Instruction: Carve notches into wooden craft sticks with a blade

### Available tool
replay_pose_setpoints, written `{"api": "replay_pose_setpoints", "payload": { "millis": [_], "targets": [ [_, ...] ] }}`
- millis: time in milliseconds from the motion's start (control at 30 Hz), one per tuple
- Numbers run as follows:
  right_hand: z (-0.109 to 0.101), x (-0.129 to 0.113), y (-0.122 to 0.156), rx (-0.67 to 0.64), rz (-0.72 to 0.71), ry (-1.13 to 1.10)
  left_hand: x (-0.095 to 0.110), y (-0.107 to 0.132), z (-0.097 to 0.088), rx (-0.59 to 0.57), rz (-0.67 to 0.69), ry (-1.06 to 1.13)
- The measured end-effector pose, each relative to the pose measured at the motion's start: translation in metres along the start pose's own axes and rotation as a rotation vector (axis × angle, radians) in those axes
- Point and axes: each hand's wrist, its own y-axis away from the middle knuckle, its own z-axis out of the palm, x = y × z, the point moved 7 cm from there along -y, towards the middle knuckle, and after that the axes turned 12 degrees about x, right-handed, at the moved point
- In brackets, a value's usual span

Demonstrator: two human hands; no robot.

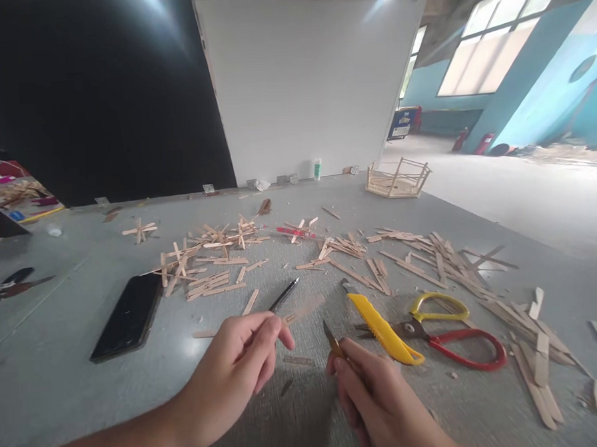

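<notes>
Between the thumb and fingers of my left hand (253, 359) a thin wooden craft stick (305, 308) is pinched, its far end blurred and pointing right. My right hand (370, 386) is closed round a small knife (331, 336), blade up and angled toward the stick, apart from it. Most of the knife's handle is hidden in the fist. Just beyond the right hand lie a yellow utility knife (384, 329) and scissors (434, 333) with one yellow and one red handle. A black pen (285, 294) rests behind my left hand. Below the stick are small cut wood pieces (298, 361).
Craft sticks (216, 284) lie scattered across the grey table (112, 406), with another heap (445, 262) at right. A black phone (128, 318) is on the left. A stick-built frame (399, 178) and a glue stick (317, 169) stand at the back by the white panel (311, 83).
</notes>
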Motion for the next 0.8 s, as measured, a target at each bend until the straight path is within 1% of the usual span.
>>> {"api": "replay_pose_setpoints", "payload": {
  "millis": [100,200,300,367,533,800],
  "targets": [
    [-0.001,-0.007,0.002,0.006,-0.174,0.119,0.023,0.014,-0.001,-0.069,-0.003,0.086],
    [-0.002,-0.008,0.003,-0.018,-0.216,0.198,0.034,0.024,-0.002,-0.072,-0.006,0.124],
    [-0.002,-0.007,0.003,-0.025,-0.234,0.214,0.036,0.032,0.001,-0.086,-0.035,0.152],
    [-0.002,-0.006,0.003,-0.014,-0.241,0.206,0.034,0.036,0.002,-0.073,-0.058,0.154],
    [0.001,-0.007,0.004,-0.004,-0.266,0.165,0.038,0.039,0.004,-0.043,-0.016,0.142],
    [0.001,-0.009,0.003,0.034,-0.310,0.182,0.040,0.042,0.004,-0.018,0.010,0.180]
  ]
}}
